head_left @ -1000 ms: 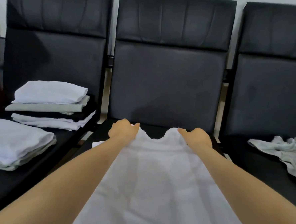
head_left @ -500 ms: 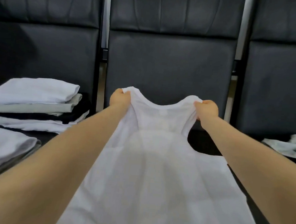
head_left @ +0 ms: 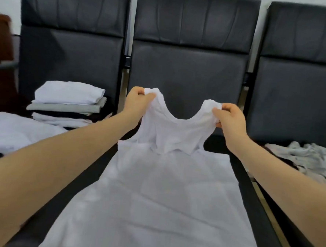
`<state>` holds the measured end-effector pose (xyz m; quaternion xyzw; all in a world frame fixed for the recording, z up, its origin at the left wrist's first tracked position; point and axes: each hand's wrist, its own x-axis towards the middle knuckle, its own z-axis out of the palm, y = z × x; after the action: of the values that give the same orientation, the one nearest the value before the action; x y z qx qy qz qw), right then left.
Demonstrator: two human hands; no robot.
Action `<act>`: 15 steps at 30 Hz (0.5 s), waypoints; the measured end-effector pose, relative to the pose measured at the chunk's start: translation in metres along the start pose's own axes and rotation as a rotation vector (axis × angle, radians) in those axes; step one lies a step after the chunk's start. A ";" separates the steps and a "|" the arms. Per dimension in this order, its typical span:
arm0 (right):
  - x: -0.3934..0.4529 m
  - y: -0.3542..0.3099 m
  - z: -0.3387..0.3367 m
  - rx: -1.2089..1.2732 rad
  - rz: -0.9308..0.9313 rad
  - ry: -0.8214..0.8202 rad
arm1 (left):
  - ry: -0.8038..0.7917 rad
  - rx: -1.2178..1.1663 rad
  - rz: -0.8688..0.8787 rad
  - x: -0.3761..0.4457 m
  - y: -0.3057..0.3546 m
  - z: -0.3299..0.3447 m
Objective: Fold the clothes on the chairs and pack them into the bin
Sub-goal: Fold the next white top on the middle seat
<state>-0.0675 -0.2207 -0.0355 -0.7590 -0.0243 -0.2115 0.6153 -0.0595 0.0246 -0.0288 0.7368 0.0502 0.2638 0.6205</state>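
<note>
A white tank top (head_left: 165, 190) lies along the seat of the middle chair (head_left: 188, 71) in the centre of the frame, its hem cut off by the lower edge. Its shoulder straps are lifted clear of the seat. The left hand (head_left: 137, 103) pinches the left strap between thumb and curled fingers (head_left: 141, 92); the right hand (head_left: 230, 120) pinches the right strap the same way, fingertips partly buried in bunched cloth. The raised upper part folds back over the body of the garment, hiding what lies beneath it.

At middle left, on the left chair (head_left: 70, 56), stands a stack of folded clothes (head_left: 68, 103): white on top, grey below, then something dark and more white; how many pieces is hard to tell. Nearer, at the left edge, a second folded white pile (head_left: 14, 131) is cut off and blurred. At middle right, a crumpled grey garment (head_left: 305, 157) lies on the right chair (head_left: 301, 93), running out of frame. A reddish-brown object (head_left: 1, 41) at the upper left edge is too blurred to identify. No label or writing can be read anywhere.
</note>
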 end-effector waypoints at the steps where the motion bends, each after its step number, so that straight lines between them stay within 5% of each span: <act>1: -0.018 0.005 -0.007 -0.031 -0.037 -0.089 | -0.058 0.030 0.014 -0.017 -0.005 -0.007; 6: -0.080 0.030 -0.026 -0.542 0.134 -0.736 | -0.547 0.477 -0.194 -0.076 -0.041 -0.041; 10: -0.071 0.038 -0.018 -0.779 0.043 -0.563 | -0.526 0.698 -0.117 -0.073 -0.056 -0.039; 15: -0.048 0.058 -0.009 -0.783 0.014 -0.342 | -0.439 0.898 0.052 -0.058 -0.075 -0.028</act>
<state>-0.0960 -0.2322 -0.1043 -0.9596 -0.0385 -0.0718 0.2694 -0.1029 0.0431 -0.1161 0.9703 0.0087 0.0704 0.2313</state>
